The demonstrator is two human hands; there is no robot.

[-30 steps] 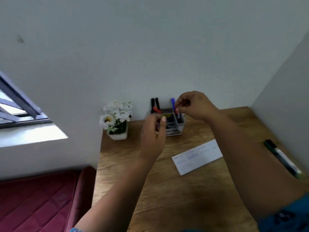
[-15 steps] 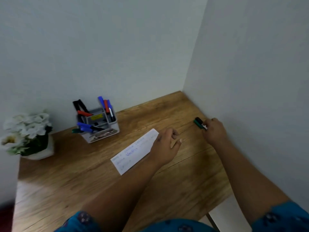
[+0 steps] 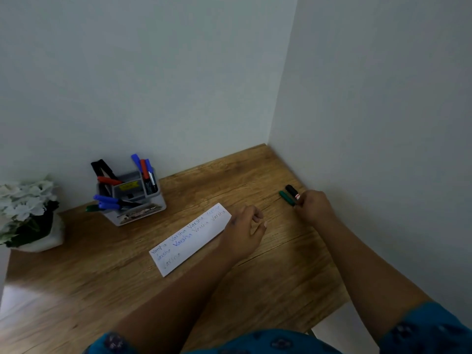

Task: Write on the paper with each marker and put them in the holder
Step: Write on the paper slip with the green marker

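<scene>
Now the right hand [image 3: 313, 206] curls its grip around the black marker [image 3: 291, 191], with a green marker [image 3: 286, 197] just beside it near the wall. The left hand [image 3: 245, 232], loosely curled and empty, rests at the paper [image 3: 190, 238] edge. Best to lift only the black one, leaving the green; the holder [image 3: 132, 198] waits at the worktop [image 3: 115, 272] back.

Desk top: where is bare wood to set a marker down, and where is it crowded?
Free: the wide near stretch of the desk in front of the paper, and the back corner beyond the right hand. Crowded: the back left, where the holder stands beside the flower pot, and around the markers that the right hand touches.
</scene>
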